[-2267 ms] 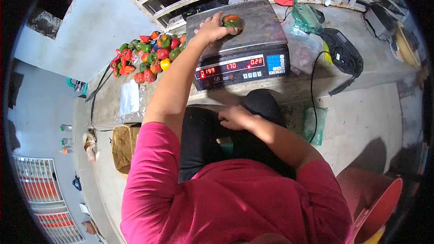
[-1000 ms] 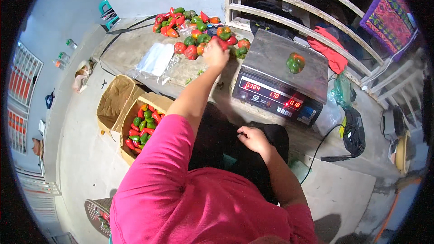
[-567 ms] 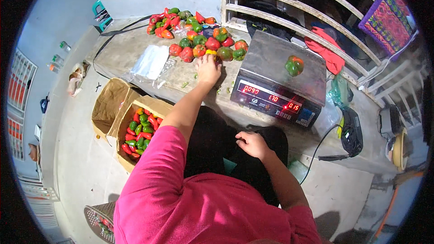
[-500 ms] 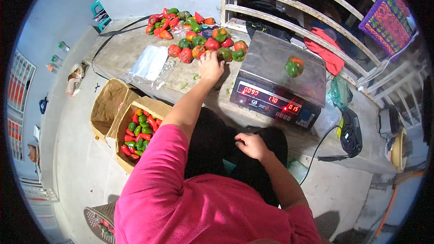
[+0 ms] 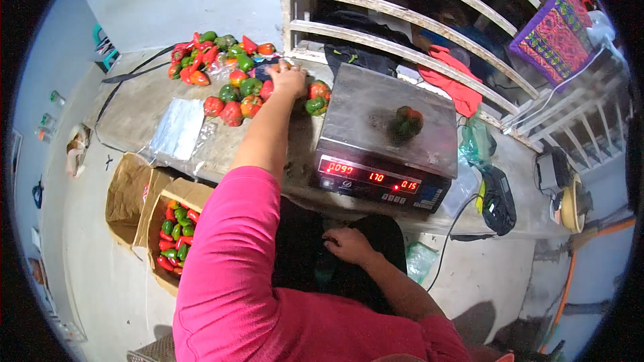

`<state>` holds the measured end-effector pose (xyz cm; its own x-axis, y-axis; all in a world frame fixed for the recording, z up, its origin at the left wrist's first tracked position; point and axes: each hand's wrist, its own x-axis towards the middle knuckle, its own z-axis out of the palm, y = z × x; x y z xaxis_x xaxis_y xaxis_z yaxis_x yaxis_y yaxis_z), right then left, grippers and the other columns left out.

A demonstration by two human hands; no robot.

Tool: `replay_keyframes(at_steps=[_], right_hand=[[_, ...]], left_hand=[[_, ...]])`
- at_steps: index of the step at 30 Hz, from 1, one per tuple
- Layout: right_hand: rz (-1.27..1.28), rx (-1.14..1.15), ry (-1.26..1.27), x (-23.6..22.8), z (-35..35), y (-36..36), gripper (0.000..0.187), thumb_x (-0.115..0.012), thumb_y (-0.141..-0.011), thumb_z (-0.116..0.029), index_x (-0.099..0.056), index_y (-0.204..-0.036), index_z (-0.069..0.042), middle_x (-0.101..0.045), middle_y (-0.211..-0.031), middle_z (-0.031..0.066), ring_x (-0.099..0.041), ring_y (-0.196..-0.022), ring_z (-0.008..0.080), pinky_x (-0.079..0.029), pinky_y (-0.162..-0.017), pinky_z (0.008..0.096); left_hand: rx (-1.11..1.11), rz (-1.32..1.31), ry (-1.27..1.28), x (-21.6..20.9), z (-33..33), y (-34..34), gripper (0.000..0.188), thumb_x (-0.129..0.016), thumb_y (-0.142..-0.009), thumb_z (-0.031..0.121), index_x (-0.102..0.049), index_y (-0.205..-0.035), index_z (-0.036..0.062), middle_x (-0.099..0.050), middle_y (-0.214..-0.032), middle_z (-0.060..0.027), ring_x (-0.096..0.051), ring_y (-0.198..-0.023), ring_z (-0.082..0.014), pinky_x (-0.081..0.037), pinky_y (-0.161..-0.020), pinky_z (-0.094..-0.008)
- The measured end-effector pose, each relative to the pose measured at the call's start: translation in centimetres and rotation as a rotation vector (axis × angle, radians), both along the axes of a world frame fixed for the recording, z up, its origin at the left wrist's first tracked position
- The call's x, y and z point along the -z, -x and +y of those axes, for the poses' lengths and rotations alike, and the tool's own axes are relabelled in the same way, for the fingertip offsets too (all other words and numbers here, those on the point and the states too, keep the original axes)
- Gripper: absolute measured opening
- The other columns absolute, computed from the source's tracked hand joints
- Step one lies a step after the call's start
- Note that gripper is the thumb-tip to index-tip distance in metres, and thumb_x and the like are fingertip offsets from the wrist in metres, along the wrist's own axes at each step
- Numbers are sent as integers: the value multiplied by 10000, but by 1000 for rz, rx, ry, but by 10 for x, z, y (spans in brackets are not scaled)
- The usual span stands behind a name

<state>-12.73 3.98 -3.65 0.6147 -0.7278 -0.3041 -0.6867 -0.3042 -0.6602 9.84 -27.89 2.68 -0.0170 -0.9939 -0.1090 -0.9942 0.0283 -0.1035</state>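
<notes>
Left hand (image 5: 287,79) stretched well forward, palm down, fingers spread, a person in a bright pink long-sleeved top (image 5: 235,255) reaches over loose red, green and mottled bell peppers (image 5: 231,114) on a grey concrete worktop (image 5: 137,104). The forearm runs nearly straight up from the sleeve, back of the hand uppermost; whether the fingertips grip a pepper cannot be told. Just right of that hand sit a red-and-green pepper (image 5: 318,89) and a green one; farther left is a heap of pointed red peppers (image 5: 194,64).

Right hand (image 5: 350,247), well below and nearer the body, rests on dark trousers (image 5: 295,241), elbow bent, fingers loosely curled; whether they hold anything cannot be told.

To the right of the left hand, a dark mottled pepper (image 5: 408,123) sits on the flat metal platform of a black electronic scale (image 5: 365,94) with a lit red display. Clear plastic bags (image 5: 178,127) lie nearer the body and to the hand's left, and beyond them stands a brown cardboard box (image 5: 194,191) of red and green peppers.
</notes>
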Motion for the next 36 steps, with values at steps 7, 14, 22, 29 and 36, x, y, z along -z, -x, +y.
replay_keyframes(at_steps=[7, 14, 22, 29, 36], right_hand=[[67, 29, -73, -4, -2, -2, 285, -540, -798, -252, -583, -1015, -72, -617, -916, 149, -582, -882, 318, -456, -769, 424], [9, 49, -7, 1, -1, -1, 278, -529, -790, -279, -585, -1008, -116, -619, -938, 148, -591, -854, 353, -466, -769, 461], [-37, 5, -8, 5, -1, 2, 292, -543, -776, -264, -582, -1008, -92, -620, -935, 157, -592, -872, 329, -463, -779, 425], [-75, 40, 42, 1, 2, 3, 257, -553, -778, -245, -583, -973, -80, -620, -872, 160, -587, -854, 335, -452, -743, 433], [-102, 84, 26, -10, 9, 9, 239, -548, -801, -268, -586, -970, -103, -622, -885, 147, -587, -853, 328, -452, -745, 422]], left_hand=[[-139, -231, -25, 21, -19, 9, 465, -491, -828, 315, -458, -1272, 181, -376, -1350, -35, -244, -1285, -337, -152, -915, -718], [-232, 332, 2, 10, 19, -9, 671, -648, -637, 454, -491, -1199, 122, -563, -1146, -139, -468, -1136, -318, -110, -974, -637], [251, 878, 325, -49, 83, 41, 582, -712, -647, 405, -577, -1089, 52, -630, -942, -148, -607, -852, -247, -446, -791, -342], [463, 426, 234, -65, 135, 121, 713, -672, -618, 539, -533, -1182, 126, -558, -1124, -167, -483, -1085, -314, -169, -977, -567], [348, 653, 423, -35, 173, 107, 796, -668, -660, 480, -388, -1284, 73, -415, -1253, -201, -360, -1186, -349, -179, -972, -557]])
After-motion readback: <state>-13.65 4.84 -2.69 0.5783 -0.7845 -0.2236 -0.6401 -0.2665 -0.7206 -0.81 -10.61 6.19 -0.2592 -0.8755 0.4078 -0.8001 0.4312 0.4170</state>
